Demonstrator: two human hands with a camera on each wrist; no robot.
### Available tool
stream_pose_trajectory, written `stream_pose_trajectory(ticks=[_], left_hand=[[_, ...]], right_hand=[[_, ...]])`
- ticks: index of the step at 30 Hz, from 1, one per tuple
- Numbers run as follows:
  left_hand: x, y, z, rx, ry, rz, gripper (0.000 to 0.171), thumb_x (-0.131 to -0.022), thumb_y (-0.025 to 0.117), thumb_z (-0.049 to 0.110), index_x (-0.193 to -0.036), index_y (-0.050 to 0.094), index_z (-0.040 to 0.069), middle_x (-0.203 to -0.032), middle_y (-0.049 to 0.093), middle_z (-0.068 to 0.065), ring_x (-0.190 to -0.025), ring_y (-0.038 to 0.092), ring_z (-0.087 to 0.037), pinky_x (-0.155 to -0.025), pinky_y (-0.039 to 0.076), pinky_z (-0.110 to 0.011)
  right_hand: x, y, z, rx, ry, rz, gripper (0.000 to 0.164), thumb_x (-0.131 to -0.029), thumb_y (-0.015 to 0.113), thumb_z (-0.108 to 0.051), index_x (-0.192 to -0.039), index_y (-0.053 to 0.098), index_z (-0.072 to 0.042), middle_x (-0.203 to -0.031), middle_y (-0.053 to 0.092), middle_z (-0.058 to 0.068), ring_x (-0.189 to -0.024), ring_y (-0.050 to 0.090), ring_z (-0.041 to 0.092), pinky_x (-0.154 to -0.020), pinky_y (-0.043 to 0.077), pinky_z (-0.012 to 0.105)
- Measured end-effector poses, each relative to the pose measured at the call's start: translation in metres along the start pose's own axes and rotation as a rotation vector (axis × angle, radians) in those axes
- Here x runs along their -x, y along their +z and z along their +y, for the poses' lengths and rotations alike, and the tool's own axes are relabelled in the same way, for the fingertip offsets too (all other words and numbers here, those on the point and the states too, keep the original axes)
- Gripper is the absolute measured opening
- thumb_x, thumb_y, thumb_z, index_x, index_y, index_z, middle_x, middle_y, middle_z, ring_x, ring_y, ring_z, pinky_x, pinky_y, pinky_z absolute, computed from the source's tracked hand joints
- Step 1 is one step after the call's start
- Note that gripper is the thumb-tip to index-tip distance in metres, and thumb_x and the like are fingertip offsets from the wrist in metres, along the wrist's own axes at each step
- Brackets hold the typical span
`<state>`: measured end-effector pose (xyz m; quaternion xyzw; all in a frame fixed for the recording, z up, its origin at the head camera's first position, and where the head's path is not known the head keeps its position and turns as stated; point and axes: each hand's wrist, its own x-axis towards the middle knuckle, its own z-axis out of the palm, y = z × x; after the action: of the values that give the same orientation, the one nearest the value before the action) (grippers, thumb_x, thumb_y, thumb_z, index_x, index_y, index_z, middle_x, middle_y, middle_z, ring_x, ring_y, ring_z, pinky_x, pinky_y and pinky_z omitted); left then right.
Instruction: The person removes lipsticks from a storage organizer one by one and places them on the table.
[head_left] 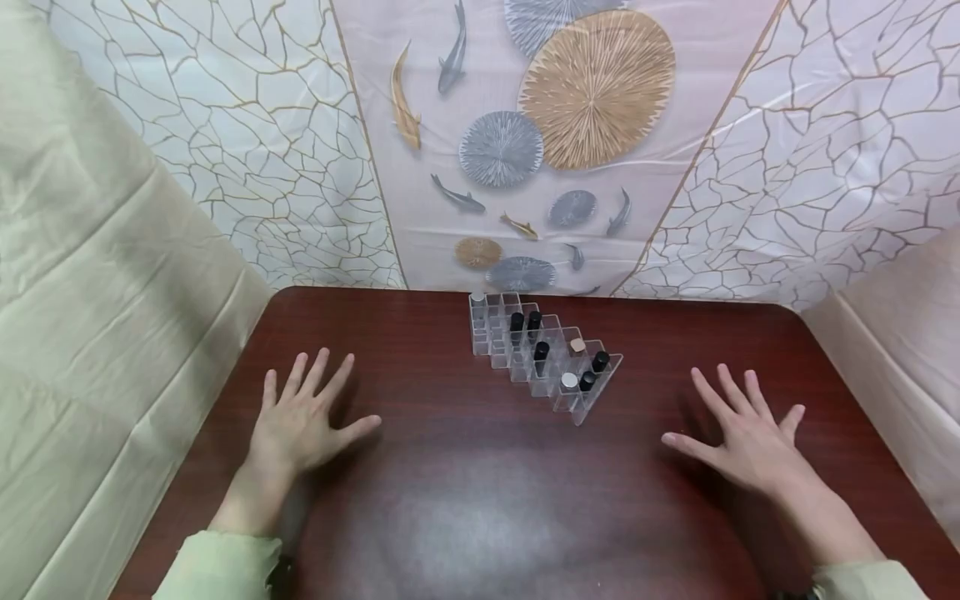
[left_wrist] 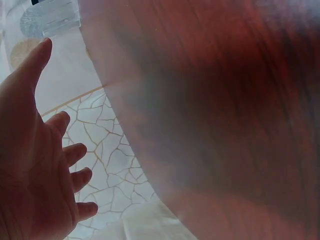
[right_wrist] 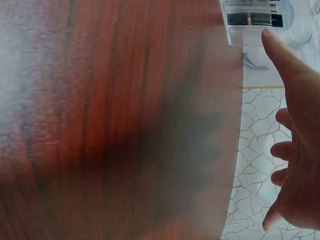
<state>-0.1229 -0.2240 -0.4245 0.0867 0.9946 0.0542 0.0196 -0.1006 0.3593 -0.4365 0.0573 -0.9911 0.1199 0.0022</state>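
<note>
The dark reddish, glossy worktop (head_left: 465, 492), its near edge cut off, meets a backdrop (head_left: 420, 208) of fish and veined panels, with pale cloth (head_left: 97, 350) at the sides. A clear stepped rack (head_left: 498, 357) of capped containers (head_left: 542, 352) stands towards the back, between the left hand (head_left: 298, 429) and right hand (head_left: 750, 443), both empty with fingers spread apart. The wrist views catch only part of the rack, and the containers' contents are hard to make out.

Smooth clear plastic rack (head_left: 520, 367); glossy wood-grain table (head_left: 465, 517); creased cloth drape (head_left: 90, 333).
</note>
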Motion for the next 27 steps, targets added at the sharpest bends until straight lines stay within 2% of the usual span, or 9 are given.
stream_pose_trajectory(ticks=[9,14,27], left_hand=[[-0.005,-0.006,0.0,-0.001,0.023,0.015,0.104,-0.092,0.051,0.086,-0.172,0.025,0.024,-0.175,0.023,-0.021,-0.162,0.016,-0.046,-0.126,0.003,-0.074],[-0.01,-0.009,0.002,0.002,0.046,0.017,0.104,-0.092,0.05,0.087,-0.172,0.025,0.026,-0.176,0.022,-0.02,-0.162,0.015,-0.045,-0.125,0.003,-0.074],[-0.02,-0.017,0.007,0.023,0.101,0.021,0.103,-0.091,0.051,0.087,-0.172,0.026,0.027,-0.176,0.024,-0.019,-0.163,0.015,-0.044,-0.126,0.004,-0.072]], right_hand=[[-0.011,-0.009,-0.015,-0.034,-0.01,-0.023,0.116,-0.089,0.075,-0.069,-0.173,0.012,-0.019,-0.173,0.011,0.032,-0.158,-0.004,0.059,-0.098,-0.011,0.097],[-0.019,-0.011,-0.029,-0.075,-0.035,-0.02,0.119,-0.088,0.077,-0.068,-0.173,0.014,-0.014,-0.174,0.015,0.03,-0.159,0.001,0.057,-0.101,-0.005,0.097],[-0.034,-0.011,-0.051,-0.192,-0.093,-0.017,0.124,-0.085,0.085,-0.06,-0.169,0.017,0.001,-0.173,0.021,0.03,-0.161,0.01,0.051,-0.108,-0.004,0.092]])
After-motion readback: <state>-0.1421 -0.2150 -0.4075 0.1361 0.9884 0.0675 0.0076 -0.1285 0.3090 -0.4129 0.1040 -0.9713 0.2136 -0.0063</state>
